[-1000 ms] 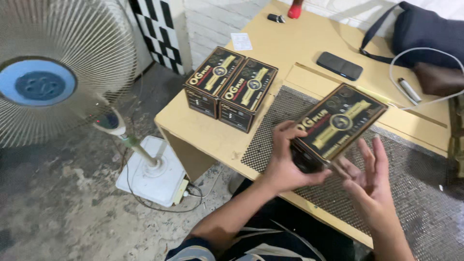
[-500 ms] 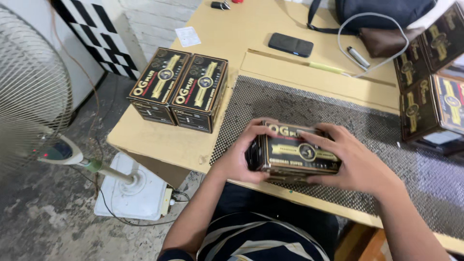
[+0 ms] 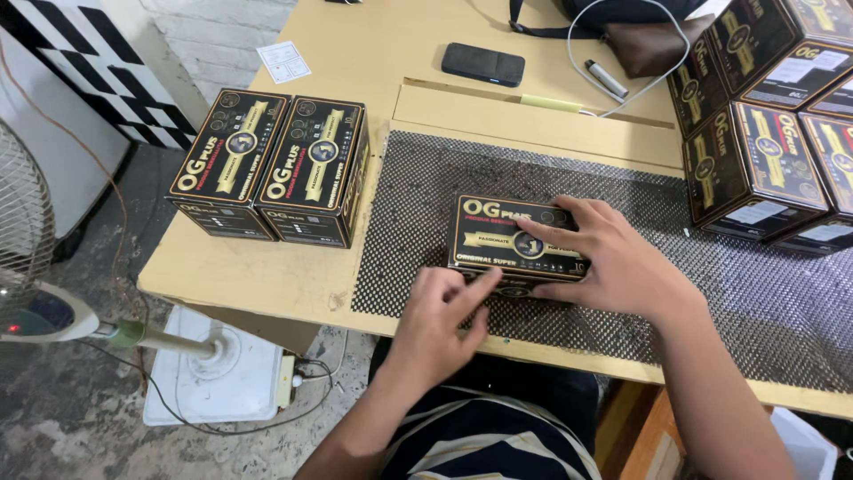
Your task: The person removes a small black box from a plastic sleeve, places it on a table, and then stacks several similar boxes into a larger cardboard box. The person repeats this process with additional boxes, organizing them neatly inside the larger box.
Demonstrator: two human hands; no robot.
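A black-and-gold carton (image 3: 508,242) lay flat on the perforated black mat (image 3: 426,196), centre of the frame, its long side facing the person. The right hand (image 3: 613,262) was spread flat on the carton's top right part, fingers extended, palm pressing down rather than gripping. The left hand (image 3: 440,320) sat at the carton's near edge, lower centre of frame, fingers loosely curled with the fingertips touching the front face (not clamped around anything).

Two more cartons (image 3: 271,169) of the same kind stood side by side, touching, on the bare wooden table (image 3: 267,276) at the left of the mat. A stack of the same cartons (image 3: 769,133) filled the upper right corner.

Top centre: a black phone (image 3: 482,64) lay face down on the table, with a silver pen-shaped stick (image 3: 606,78) and a white cable (image 3: 582,27) just right of it, beside a brown pouch (image 3: 653,49). A small paper slip (image 3: 284,62) lay at the upper left of the tabletop.

Left edge of frame: a standing fan (image 3: 35,302) on its white base (image 3: 213,382), on the concrete floor. The striped shirt (image 3: 489,444) showed at the bottom.
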